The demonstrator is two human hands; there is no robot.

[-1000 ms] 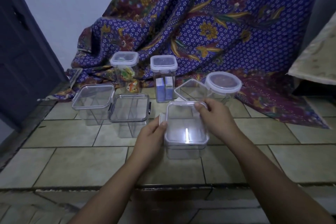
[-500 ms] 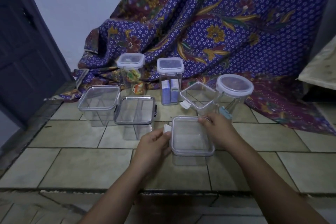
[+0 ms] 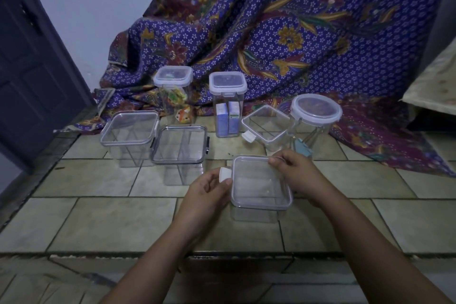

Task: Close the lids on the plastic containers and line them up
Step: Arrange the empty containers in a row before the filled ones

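Little moved: left hand fingers pinch white latch | right hand fingers grip container far corner

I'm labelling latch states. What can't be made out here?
Head view only:
- Container's right side and any latch there: covered by the right hand.
- Whether the left latch is snapped down: the left hand partly covers it.
- Contents of the back left jar: too dim and small.

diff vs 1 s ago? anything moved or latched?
The near container seems drawn slightly toward the person. Otherwise unchanged: left hand holds its side latch, still sticking out; right hand grips its far edge; other containers unmoved.
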